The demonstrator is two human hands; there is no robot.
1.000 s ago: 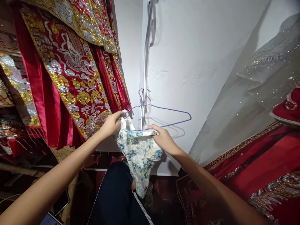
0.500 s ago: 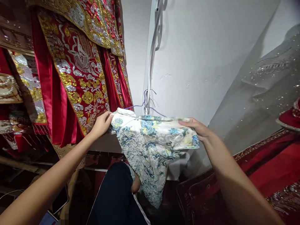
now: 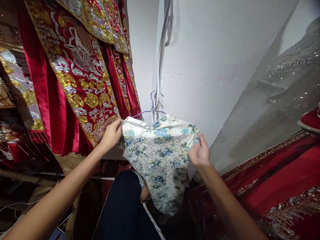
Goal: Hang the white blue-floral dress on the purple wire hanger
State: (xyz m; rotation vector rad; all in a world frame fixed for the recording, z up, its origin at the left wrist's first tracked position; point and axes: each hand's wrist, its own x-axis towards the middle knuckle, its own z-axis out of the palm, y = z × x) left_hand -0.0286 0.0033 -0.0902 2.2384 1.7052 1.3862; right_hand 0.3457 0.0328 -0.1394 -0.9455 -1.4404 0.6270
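A small white garment with a blue and yellow flower print (image 3: 160,156) hangs spread over a thin purple wire hanger (image 3: 151,106), whose hook shows above the collar. My left hand (image 3: 111,133) grips the garment's left shoulder. At the right shoulder edge, my right hand (image 3: 199,152) pinches the fabric. The lower part of the garment hangs down over my dark trouser leg (image 3: 125,206).
Red robes with gold and silver embroidery (image 3: 82,73) hang close on the left. A white wall (image 3: 212,60) with a cable strip (image 3: 160,60) is behind. Grey sequinned fabric (image 3: 275,100) and more red embroidered cloth (image 3: 280,186) fill the right.
The garment went from bunched under the bare hanger to spread over it. My right hand moved out to the right end, then down to the right shoulder edge.
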